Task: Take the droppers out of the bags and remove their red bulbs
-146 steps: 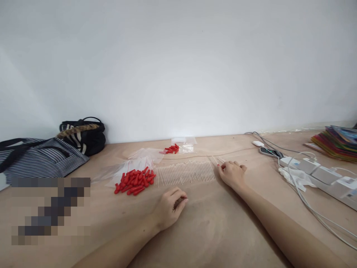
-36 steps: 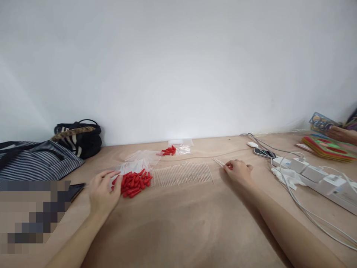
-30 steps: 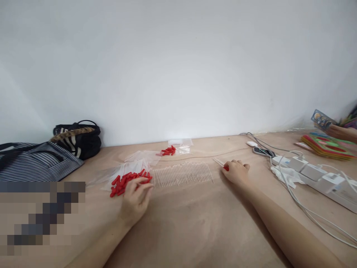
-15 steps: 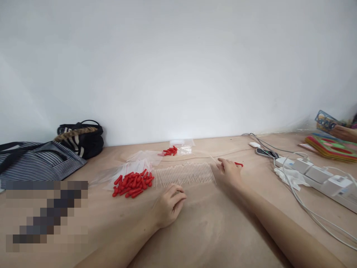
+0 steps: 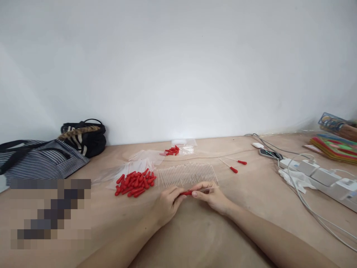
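Observation:
My left hand point(image 5: 169, 203) pinches a red rubber bulb point(image 5: 186, 193) in front of me. Fingers of my right hand point(image 5: 210, 195) close round a thin clear tube point(image 5: 208, 189), whose one end meets the bulb; how far it sits inside is hidden. Just beyond my hands lies a long row of thin clear tubes point(image 5: 186, 174), side by side. At its left is a heap of red bulbs point(image 5: 135, 182). Two droppers lie to the right, a nearer one point(image 5: 233, 169) and a farther one point(image 5: 242, 162), each a tube with a red bulb.
Clear plastic bags point(image 5: 145, 156) and a smaller group of red bulbs point(image 5: 172, 150) lie farther back. Striped and black bags point(image 5: 83, 139) stand left. A power strip point(image 5: 331, 178) with chargers and cables occupies the right, near another person's hand point(image 5: 348, 132) and colourful sheets point(image 5: 331, 147).
My right hand has come back leftward from the far right to meet my left hand. A second dropper now shows on the table there. A red bulb has appeared between my hands.

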`<state>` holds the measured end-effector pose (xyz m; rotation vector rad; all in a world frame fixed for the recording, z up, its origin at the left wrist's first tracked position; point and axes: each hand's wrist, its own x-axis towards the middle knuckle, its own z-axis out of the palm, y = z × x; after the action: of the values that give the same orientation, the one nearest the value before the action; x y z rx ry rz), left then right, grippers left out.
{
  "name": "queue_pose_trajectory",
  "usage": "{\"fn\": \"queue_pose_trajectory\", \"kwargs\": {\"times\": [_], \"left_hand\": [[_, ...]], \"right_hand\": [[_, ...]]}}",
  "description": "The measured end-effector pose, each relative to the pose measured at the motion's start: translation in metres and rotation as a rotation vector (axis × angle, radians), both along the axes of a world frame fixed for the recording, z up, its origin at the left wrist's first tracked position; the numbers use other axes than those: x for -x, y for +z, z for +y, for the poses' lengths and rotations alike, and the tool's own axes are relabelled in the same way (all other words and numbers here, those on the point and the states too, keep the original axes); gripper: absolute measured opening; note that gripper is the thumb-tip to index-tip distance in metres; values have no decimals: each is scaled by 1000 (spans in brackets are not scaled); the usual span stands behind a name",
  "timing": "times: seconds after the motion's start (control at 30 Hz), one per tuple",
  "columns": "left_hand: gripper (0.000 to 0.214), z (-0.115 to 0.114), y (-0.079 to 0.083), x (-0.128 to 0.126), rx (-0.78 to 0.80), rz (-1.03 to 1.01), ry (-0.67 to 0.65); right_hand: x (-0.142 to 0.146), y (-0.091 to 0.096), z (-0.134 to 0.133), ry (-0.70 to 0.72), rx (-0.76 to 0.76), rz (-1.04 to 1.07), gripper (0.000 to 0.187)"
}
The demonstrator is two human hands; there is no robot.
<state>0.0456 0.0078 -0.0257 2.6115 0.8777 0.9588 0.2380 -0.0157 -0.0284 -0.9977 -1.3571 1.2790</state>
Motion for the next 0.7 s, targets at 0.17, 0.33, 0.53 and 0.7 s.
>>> {"fn": "queue_pose_trajectory", "kwargs": {"times": [0.17,0.33,0.53,0.7], "left_hand": [[18,-3,5,1,-54,20,58],[18,-5,4,2,-97,67,48],[18,-2,3,4,-118,69,80],[18,-2,0,4,-154,99,8]], "right_hand": [[-20,4,3,-69,-261,-257,27],[-27,9,-5,-135,-698,-784,19],[-7,-2,-8,-340,-1026,-1059,20],[-2,-4,-10,-333,-1067,-1057,24]]}}
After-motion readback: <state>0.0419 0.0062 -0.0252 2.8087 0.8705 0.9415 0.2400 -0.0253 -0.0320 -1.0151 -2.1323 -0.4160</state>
